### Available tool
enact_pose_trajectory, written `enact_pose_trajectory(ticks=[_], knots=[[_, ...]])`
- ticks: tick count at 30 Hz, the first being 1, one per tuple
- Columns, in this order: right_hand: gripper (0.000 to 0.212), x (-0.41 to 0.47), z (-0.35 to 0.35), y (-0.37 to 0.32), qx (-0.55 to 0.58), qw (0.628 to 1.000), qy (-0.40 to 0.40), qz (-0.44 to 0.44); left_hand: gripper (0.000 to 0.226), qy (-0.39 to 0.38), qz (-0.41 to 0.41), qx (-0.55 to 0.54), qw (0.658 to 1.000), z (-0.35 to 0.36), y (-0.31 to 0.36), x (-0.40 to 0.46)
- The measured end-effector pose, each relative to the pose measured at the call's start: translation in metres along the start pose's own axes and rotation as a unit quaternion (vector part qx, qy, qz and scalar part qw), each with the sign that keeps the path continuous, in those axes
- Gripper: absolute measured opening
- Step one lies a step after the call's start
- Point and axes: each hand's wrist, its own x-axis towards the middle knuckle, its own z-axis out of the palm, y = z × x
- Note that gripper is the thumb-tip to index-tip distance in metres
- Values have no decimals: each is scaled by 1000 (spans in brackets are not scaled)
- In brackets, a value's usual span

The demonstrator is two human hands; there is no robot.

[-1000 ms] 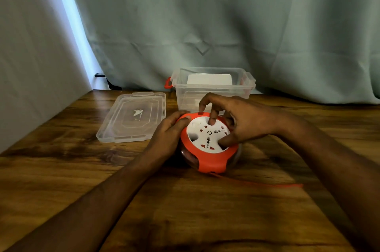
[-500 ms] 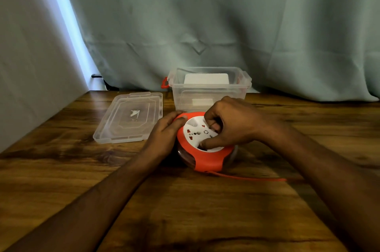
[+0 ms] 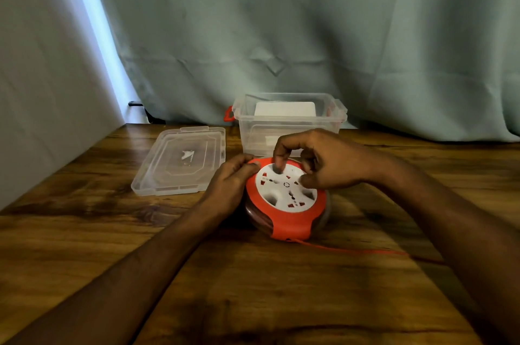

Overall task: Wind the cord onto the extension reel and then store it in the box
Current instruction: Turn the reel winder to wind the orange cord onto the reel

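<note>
Reel (image 3: 287,204) held flat, socket face up

Its rim is gripped by the left hand (image 3: 229,185); the right hand's (image 3: 323,160) curled fingertip is set in a face recess; cord (image 3: 351,251) trails rightward

The cord (image 3: 365,251) runs hidden under the right forearm (image 3: 450,232).
</note>
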Motion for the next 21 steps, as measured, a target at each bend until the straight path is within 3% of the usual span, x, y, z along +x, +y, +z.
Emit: enact_pose_trajectory(ticks=[3, 11, 15, 21], knots=[[55, -1, -2, 6, 27, 999, -41, 12, 18, 1, -12, -20, 1000, -2, -1, 1], [61, -2, -3, 6, 53, 997, -32, 35, 16, 16, -27, -54, 998, -4, 0, 2], [63, -4, -1, 0, -20, 999, 2, 25, 12, 32, -41, -71, 996, -3, 1, 1], [48, -2, 8, -5, -147, 988, 45, 30, 17, 20, -29, -68, 997, -1, 4, 0]])
